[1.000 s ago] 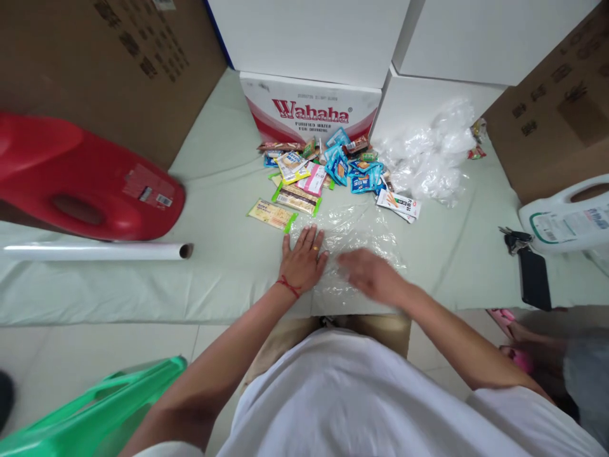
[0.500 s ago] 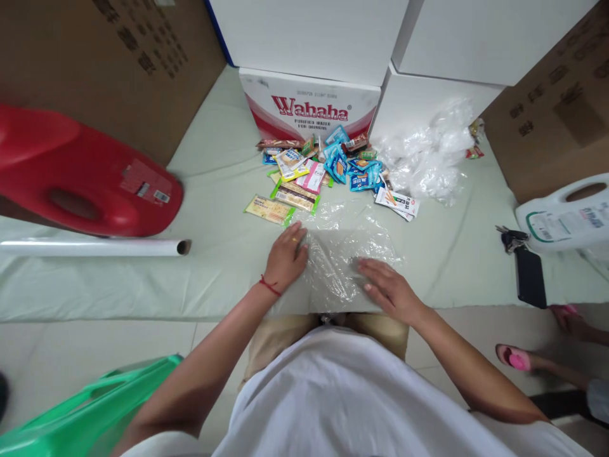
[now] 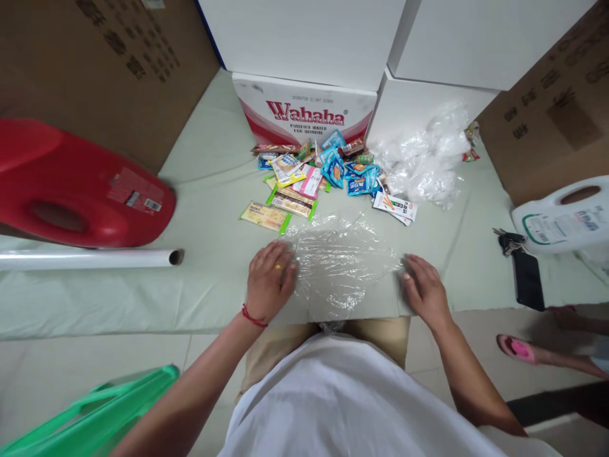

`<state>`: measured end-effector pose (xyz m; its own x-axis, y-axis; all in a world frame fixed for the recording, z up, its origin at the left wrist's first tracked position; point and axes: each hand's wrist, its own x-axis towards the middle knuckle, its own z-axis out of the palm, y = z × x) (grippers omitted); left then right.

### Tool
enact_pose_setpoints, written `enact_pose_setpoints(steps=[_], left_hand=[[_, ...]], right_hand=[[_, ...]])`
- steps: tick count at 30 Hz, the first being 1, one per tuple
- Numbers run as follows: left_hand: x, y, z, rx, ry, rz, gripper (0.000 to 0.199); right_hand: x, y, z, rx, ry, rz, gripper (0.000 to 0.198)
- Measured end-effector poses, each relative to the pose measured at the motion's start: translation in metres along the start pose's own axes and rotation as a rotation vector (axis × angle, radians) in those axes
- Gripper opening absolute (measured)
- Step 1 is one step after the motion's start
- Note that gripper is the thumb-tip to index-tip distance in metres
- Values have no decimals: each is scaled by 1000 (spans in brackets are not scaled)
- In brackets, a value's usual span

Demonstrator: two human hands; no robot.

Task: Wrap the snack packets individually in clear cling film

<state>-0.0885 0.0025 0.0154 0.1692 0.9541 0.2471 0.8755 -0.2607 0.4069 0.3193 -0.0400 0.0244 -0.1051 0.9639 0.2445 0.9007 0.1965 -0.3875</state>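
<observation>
A clear plastic bag or film (image 3: pixel 345 260) lies crinkled and spread on the pale green cloth at the table's front edge. My left hand (image 3: pixel 270 276) rests at its left side, palm down, fingers stretched out and touching the edge. At its right edge is my right hand (image 3: pixel 425 287), with fingers extended and nothing visible in it. Just beyond the plastic is a pile of small wrapped snacks: a yellow-green cracker packet (image 3: pixel 265 216), blue sachets (image 3: pixel 362 183) and a white stick-snack packet (image 3: pixel 394 205).
A Wahaha water box (image 3: pixel 304 108) stands behind the snacks, with crumpled clear bags (image 3: pixel 423 158) beside it. On the left are a red jug (image 3: pixel 90 184) and a white tube (image 3: pixel 90 258). A white jug (image 3: pixel 566 216) and black phone (image 3: pixel 528 279) lie right. A green bag (image 3: pixel 99 406) is below.
My right hand has moved right, from on top of the plastic to its right edge. My left hand has shifted left and nearer. The plastic now lies wider and flatter.
</observation>
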Motion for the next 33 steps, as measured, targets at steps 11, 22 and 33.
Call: enact_pose_setpoints(steps=[11, 22, 33], left_hand=[[53, -7, 22, -34, -238, 120, 44], [63, 6, 23, 28, -258, 167, 49], [63, 4, 25, 45, -254, 187, 50]], right_hand=[[22, 19, -49, 67, -484, 133, 45], [233, -73, 5, 137, -451, 11, 26], [254, -201, 118, -32, -390, 193, 77]])
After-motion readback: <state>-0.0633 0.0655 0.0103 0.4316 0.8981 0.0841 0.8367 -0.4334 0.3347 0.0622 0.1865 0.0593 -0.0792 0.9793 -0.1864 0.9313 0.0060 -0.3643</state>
